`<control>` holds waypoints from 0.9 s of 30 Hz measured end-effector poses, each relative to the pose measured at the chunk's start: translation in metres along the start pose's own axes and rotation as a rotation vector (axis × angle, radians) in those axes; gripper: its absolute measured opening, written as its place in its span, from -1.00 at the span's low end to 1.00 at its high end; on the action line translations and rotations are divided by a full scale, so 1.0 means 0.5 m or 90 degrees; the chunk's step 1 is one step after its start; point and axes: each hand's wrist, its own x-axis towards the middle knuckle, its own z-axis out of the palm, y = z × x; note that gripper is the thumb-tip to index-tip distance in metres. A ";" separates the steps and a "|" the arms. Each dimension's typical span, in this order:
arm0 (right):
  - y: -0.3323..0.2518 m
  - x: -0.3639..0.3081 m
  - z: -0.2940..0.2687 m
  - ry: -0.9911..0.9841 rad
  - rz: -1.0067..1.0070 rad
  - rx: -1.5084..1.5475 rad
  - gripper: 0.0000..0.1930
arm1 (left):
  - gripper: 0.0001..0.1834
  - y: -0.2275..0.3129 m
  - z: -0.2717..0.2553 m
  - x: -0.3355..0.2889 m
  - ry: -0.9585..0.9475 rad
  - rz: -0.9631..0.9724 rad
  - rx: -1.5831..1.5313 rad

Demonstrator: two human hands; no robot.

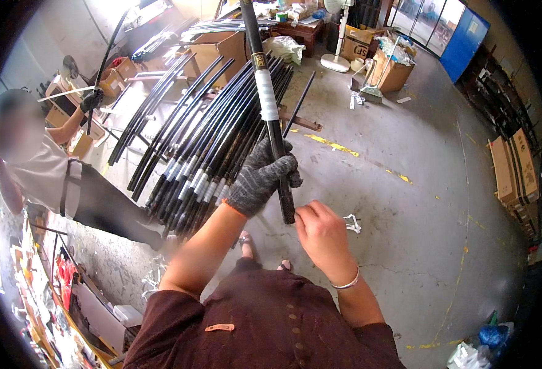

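Observation:
A long black pole with a gold-marked band and a white wrapped section rises in front of me, tilted slightly left, its top beyond the upper edge of the view. My left hand, in a dark grey knitted glove, wraps around it below the white section. Bare and with a bracelet at the wrist, my right hand is beside the pole's lower end. Its fingers are curled and pinched together; whatever is between them is too small or hidden to make out. Many similar black poles lie side by side on a rack to the left.
At the left, another person holds a thin black rod in a gloved hand. Farther off stand a white fan, a cardboard box and a broom. Flattened cartons line the right side; plastic bags lie lower right.

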 end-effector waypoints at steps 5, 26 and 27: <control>0.009 0.003 -0.017 0.004 -0.043 0.024 -0.95 | -0.60 -0.026 0.003 -0.010 0.026 0.024 -0.016; 0.025 -0.013 0.027 0.059 0.071 0.328 -0.80 | -0.31 -0.011 -0.012 -0.007 -0.116 -0.035 -0.121; 0.029 -0.014 0.033 0.067 0.047 0.294 -0.80 | -0.31 -0.013 -0.021 -0.004 -0.126 -0.048 -0.116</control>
